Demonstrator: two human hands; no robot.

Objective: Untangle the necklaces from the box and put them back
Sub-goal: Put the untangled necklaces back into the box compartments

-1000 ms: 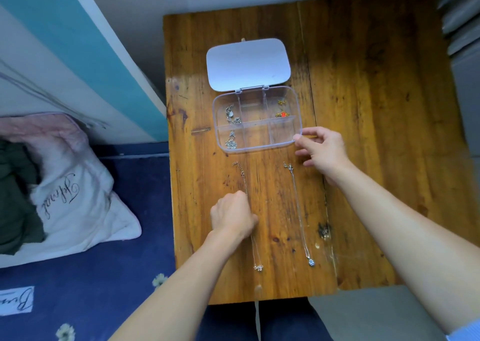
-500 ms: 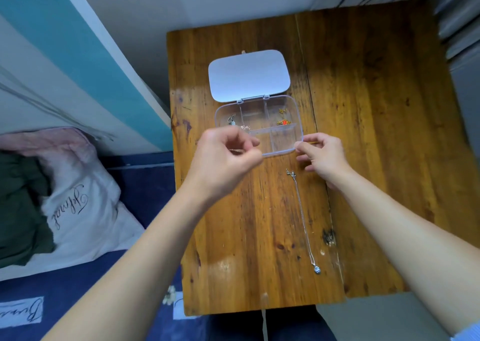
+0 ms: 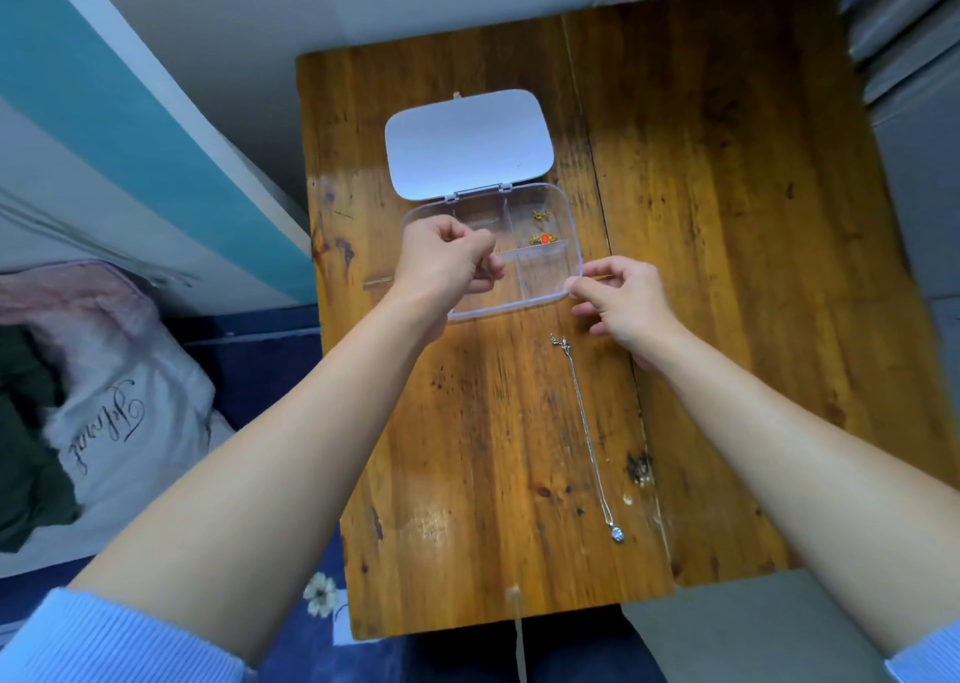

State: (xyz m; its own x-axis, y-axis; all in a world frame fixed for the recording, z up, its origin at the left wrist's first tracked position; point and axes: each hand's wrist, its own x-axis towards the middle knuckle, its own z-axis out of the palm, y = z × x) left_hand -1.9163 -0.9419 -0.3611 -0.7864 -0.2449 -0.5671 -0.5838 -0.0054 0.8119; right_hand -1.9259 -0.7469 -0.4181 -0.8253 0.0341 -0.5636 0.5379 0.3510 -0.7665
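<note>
A clear plastic box (image 3: 572, 225) with several compartments lies open on the wooden table (image 3: 727, 214), its white lid (image 3: 467, 141) folded back. My left hand (image 3: 447, 261) hovers over the box's left compartments with its fingers curled into a fist; the necklace taken from the table is hidden inside it. My right hand (image 3: 623, 303) pinches the box's front right corner. A silver necklace (image 3: 587, 422) with a small round pendant lies stretched out straight on the table in front of the box. Gold jewellery with a red stone (image 3: 543, 238) sits in the back right compartment.
The table's left edge runs beside a teal and white wall (image 3: 156, 162). A pink and white pillow (image 3: 114, 412) lies on the blue floor covering at the left. Grey panels stand at the right.
My left hand picked the left necklace up off the table and carried it over the box's left side. The right hand has stayed at the box's corner.
</note>
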